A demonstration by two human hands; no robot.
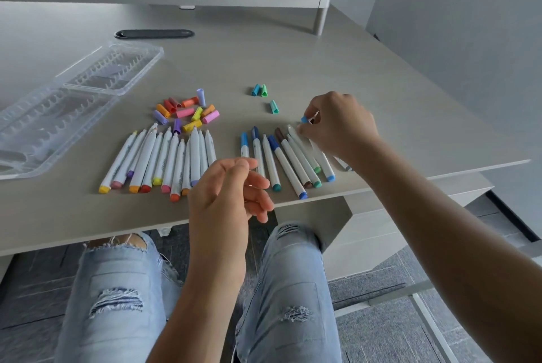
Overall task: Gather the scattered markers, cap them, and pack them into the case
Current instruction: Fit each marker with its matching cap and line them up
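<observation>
The right hand point(337, 125) pinches a blue cap point(305, 119) at 2 o'clock on the tabletop point(293, 54). The left hand point(231, 189) hovers loosely curled, holding nothing, over the markers point(164, 157).

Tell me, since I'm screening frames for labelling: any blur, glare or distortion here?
Head view: left hand fingers motion-blurred; right hand sharper; glare on the clear case; wide-angle bending at the desk edge; soft, even light.

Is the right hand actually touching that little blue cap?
Touching. The head view shows the right hand pinching the blue cap between its fingertips, no gap visible.
</observation>
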